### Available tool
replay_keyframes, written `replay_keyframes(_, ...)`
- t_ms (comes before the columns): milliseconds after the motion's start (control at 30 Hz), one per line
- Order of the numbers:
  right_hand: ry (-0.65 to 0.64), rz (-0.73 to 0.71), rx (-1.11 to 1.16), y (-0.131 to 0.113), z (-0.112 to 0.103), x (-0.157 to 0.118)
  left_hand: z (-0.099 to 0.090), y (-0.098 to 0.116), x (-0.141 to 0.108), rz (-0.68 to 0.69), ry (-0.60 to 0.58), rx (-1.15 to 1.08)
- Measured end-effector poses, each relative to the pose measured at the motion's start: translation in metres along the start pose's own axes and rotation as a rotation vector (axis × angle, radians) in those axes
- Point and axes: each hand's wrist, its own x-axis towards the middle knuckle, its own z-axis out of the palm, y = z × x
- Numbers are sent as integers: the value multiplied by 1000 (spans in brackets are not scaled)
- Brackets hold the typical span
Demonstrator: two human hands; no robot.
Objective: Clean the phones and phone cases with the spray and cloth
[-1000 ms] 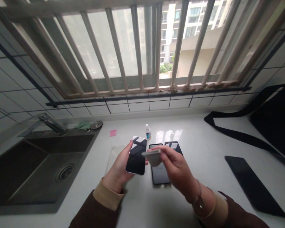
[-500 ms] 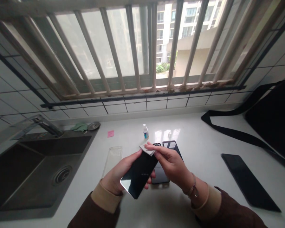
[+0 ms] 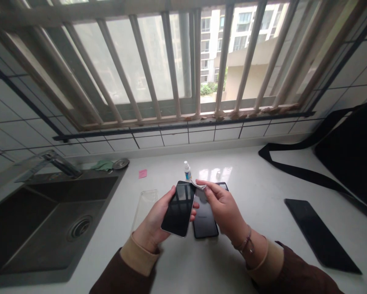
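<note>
The left hand (image 3: 154, 216) is wrapped around one phone (image 3: 179, 210), thumb along one long edge and fingertips showing past the other, its dark screen up and tilted above the table (image 3: 241, 261). The right hand (image 3: 226, 206) pinches one folded pale cloth (image 3: 200, 187) between thumb and fingers; the cloth's far end is at the phone's upper right corner, but whether it touches cannot be told.

Two more phones lie on the table, making three: a lower phone (image 3: 205, 224), partly covered by the right hand and cloth, and a far phone (image 3: 223, 185), mostly hidden behind that hand. Just beyond the held phone stands one small bottle (image 3: 187, 171), upright, with one small white piece (image 3: 218, 174) to its right.

Left of the hands are one clear case (image 3: 145, 200), partly behind the left wrist, and one pink note (image 3: 142, 174). Bare white table runs from the note to the edge of the one sink (image 3: 116, 192).

On the right, a wide bare stretch separates the right forearm from one long black panel (image 3: 322, 237). Beyond it, one black strap (image 3: 293, 168) loops toward the back edge.
</note>
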Motion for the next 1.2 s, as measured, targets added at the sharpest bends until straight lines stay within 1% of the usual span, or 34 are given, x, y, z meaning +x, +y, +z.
replay_keyframes(133,-72,-65,14,4,4,-1,-1,-6,5,7,44,-36)
replay_keyframes(200,-99,-92,27,5,7,-3,0,-8,8,30,48,-67)
replay_keyframes(267,-127,-111,36,5,10,-6,2,-10,12,100,56,-120)
replay_keyframes(367,-174,-128,54,3,15,-11,6,-11,15,213,100,-193)
replay_keyframes(467,-216,-126,97,-1,17,-15,8,-10,15,269,130,-216)
replay_keyframes(600,-272,-87,173,-5,18,-15,5,-7,14,324,157,-211)
replay_keyframes(733,-316,-17,227,-4,17,-14,2,-5,12,313,174,-202)
replay_keyframes(800,-342,40,274,-1,18,-14,3,-4,11,358,196,-220)
replay_keyframes(900,-361,168,413,3,23,-17,6,-4,11,496,289,-221)
replay_keyframes(967,-341,272,542,5,27,-18,8,-6,12,569,378,-204)
replay_keyframes(1033,-305,357,654,4,31,-18,7,-11,15,630,440,-167)
replay_keyframes(1100,-274,408,719,2,33,-17,5,-17,18,703,457,-76)
replay_keyframes(1200,-250,464,745,-1,35,-16,-2,-28,19,874,473,170)
